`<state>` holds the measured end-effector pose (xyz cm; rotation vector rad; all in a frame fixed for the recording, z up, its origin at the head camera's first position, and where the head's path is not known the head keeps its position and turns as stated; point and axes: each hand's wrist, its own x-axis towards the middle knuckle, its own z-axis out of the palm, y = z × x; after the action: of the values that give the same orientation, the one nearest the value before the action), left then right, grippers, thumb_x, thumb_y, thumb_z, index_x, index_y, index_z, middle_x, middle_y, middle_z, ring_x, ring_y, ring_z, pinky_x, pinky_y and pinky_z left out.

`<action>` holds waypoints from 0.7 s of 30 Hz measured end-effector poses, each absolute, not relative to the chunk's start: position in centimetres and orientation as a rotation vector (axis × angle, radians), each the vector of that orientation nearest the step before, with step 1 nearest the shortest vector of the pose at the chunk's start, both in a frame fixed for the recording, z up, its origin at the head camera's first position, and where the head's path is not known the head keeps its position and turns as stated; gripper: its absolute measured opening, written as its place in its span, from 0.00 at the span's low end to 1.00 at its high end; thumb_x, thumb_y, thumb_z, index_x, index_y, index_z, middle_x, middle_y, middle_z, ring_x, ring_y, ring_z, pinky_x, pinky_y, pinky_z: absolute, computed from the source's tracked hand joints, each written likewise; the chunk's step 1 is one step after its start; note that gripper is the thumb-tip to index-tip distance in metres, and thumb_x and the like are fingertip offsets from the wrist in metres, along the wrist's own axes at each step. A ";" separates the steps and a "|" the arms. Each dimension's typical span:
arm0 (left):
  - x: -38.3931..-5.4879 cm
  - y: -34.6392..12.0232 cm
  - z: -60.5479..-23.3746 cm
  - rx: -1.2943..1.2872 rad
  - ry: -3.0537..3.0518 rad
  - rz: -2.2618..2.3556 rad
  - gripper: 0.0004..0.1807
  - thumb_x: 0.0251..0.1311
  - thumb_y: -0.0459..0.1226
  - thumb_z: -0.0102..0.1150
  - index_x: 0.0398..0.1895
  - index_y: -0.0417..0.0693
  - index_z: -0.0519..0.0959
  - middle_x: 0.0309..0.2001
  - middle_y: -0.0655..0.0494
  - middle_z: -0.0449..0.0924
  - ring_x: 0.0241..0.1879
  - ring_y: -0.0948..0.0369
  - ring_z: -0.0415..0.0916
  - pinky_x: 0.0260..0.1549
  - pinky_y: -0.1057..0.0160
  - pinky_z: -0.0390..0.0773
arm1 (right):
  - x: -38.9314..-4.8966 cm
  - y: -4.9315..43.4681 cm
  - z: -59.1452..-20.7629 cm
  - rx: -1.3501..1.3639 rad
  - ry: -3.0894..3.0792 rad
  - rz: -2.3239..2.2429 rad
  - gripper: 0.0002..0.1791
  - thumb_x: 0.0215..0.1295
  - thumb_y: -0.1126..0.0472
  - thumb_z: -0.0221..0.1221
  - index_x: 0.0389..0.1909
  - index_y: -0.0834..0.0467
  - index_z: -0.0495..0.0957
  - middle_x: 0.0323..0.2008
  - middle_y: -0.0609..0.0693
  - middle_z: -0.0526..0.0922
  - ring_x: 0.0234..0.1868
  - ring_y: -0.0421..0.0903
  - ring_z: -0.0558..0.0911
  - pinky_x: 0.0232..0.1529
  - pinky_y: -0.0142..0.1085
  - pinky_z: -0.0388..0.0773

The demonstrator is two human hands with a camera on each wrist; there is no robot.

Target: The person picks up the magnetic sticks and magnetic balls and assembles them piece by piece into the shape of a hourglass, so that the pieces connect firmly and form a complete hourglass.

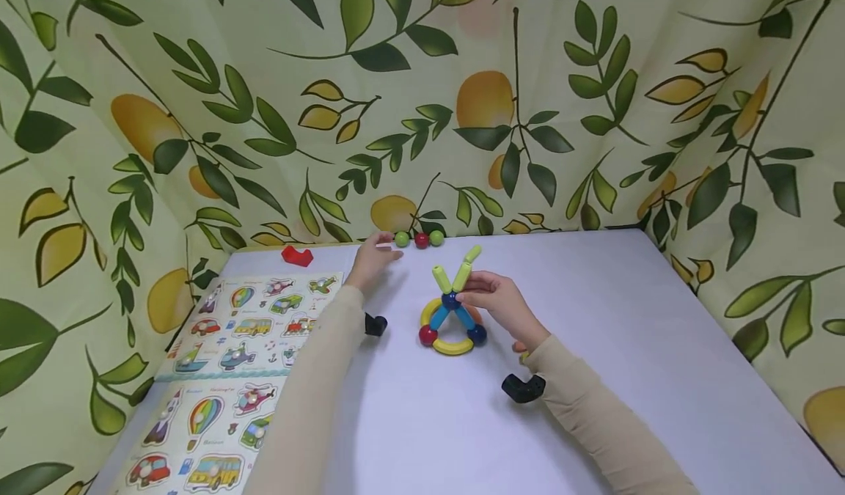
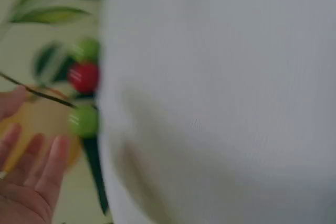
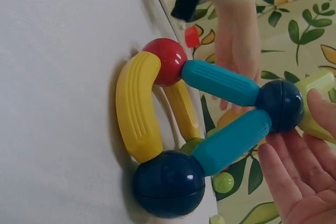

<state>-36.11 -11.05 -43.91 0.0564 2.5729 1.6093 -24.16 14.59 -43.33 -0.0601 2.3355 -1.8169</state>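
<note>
My right hand (image 1: 498,303) pinches the top of a standing magnetic ball-and-rod model, by its upper dark blue ball (image 3: 283,106) and a yellow-green rod (image 1: 463,276). Two blue rods (image 3: 231,142) slope down from that ball to a red ball (image 3: 165,60) and another dark blue ball (image 3: 169,184). Curved yellow rods (image 1: 454,347) join the base. At the far table edge, my left hand (image 1: 372,260) reaches beside a green ball (image 1: 402,239), its fingers extended and holding nothing. A red ball (image 1: 422,240) and a second green ball (image 1: 436,237) sit in line there.
Picture boards (image 1: 227,389) with vehicle pieces lie on the left of the white table. A red curved piece (image 1: 297,256) rests behind them. Black wrist devices show near the left forearm (image 1: 376,325) and right forearm (image 1: 524,388). A leaf-patterned curtain (image 1: 422,77) hangs behind the table.
</note>
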 end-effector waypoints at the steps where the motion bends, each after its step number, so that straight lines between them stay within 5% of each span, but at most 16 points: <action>1: -37.4 -11.2 -44.1 0.092 2.613 1.553 0.27 0.64 0.35 0.62 0.66 0.43 0.70 0.68 0.44 0.69 0.66 0.48 0.69 0.67 0.50 0.69 | -24.1 14.4 -43.3 -0.054 2.338 -1.822 0.27 0.62 0.53 0.68 0.60 0.57 0.76 0.57 0.56 0.82 0.60 0.51 0.81 0.68 0.51 0.71; 6: -41.2 -10.6 -45.0 0.236 2.739 1.243 0.29 0.66 0.31 0.57 0.71 0.45 0.66 0.73 0.43 0.64 0.73 0.46 0.60 0.74 0.47 0.60 | -23.8 13.7 -43.7 0.066 2.329 -1.859 0.26 0.60 0.55 0.69 0.58 0.57 0.78 0.56 0.55 0.84 0.59 0.51 0.82 0.67 0.51 0.73; 13: -41.0 -9.8 -46.1 0.325 2.897 0.847 0.19 0.65 0.30 0.59 0.60 0.40 0.79 0.64 0.42 0.76 0.67 0.48 0.70 0.70 0.49 0.67 | -23.4 13.2 -44.0 0.134 2.305 -1.861 0.25 0.59 0.55 0.70 0.57 0.55 0.79 0.54 0.53 0.85 0.57 0.50 0.83 0.68 0.52 0.72; 21: -36.6 -10.0 -42.6 0.224 2.508 1.528 0.23 0.64 0.44 0.64 0.60 0.48 0.77 0.60 0.47 0.78 0.57 0.51 0.77 0.64 0.49 0.73 | -23.8 13.7 -43.8 0.085 2.342 -1.850 0.26 0.60 0.54 0.69 0.58 0.56 0.78 0.56 0.55 0.83 0.58 0.50 0.82 0.66 0.49 0.75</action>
<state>-36.65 -10.04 -42.62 0.2244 2.5078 1.5279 -23.81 13.68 -43.79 0.0846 2.3417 -1.8500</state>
